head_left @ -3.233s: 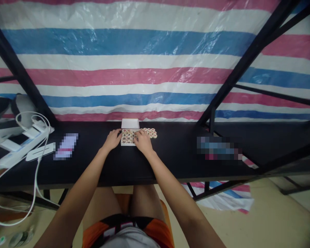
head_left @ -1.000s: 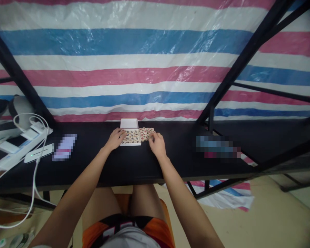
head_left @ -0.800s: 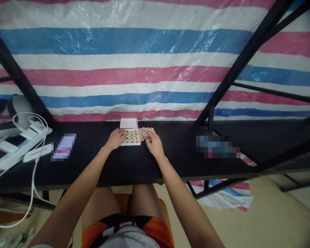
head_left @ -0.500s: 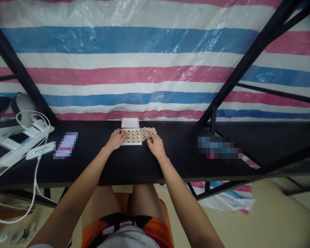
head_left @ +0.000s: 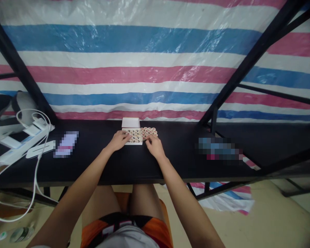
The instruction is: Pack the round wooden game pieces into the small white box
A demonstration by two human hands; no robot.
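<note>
Backdrop: a striped plastic sheet hung behind the black desk and slanting dark posts.
Left end: white cables looped over a power strip; a flat white box lay beside a pixelated pale item.
Right end: a pixelated bluish item.
Floor: a clear bottle at left, more striped sheeting at right.

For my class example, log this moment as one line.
left hand: over dark-marked pieces in box | right hand: at red-marked pieces beside box | lid: open
</note>
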